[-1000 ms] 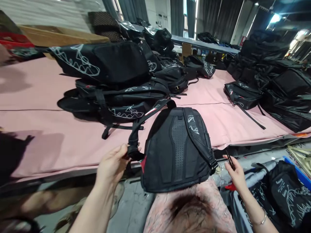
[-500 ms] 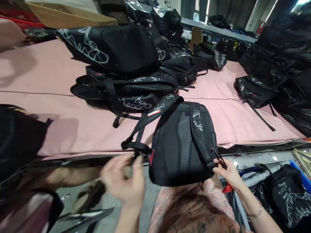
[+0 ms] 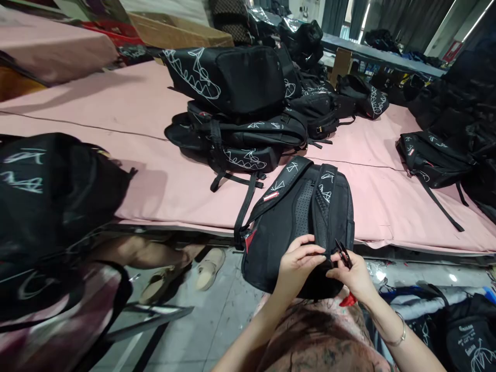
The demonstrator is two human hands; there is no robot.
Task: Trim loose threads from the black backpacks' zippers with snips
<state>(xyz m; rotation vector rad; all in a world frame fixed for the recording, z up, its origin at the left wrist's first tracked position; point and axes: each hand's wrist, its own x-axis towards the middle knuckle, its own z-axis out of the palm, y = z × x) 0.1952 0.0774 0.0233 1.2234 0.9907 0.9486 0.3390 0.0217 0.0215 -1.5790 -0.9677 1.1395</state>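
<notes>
A black backpack (image 3: 287, 227) with white scribble print lies back-side up, half on my lap and half on the pink table edge. My left hand (image 3: 298, 263) is closed on the lower end of its right shoulder strap (image 3: 323, 206). My right hand (image 3: 351, 271) is closed on small black snips (image 3: 343, 250), their tips right at that strap end beside my left fingers. The other strap (image 3: 271, 199) hangs loose to the left.
A pile of similar black backpacks (image 3: 240, 113) sits on the pink table (image 3: 116, 129), more at the right (image 3: 434, 152). A seated person at the left holds a black bag (image 3: 46, 191); their sandalled feet (image 3: 182, 271) rest on the floor. Bags fill a bin (image 3: 465, 336) at my right.
My left hand let go of the left strap and crossed to the right strap end, meeting my right hand. The view swung left, bringing the neighbour's bag into sight.
</notes>
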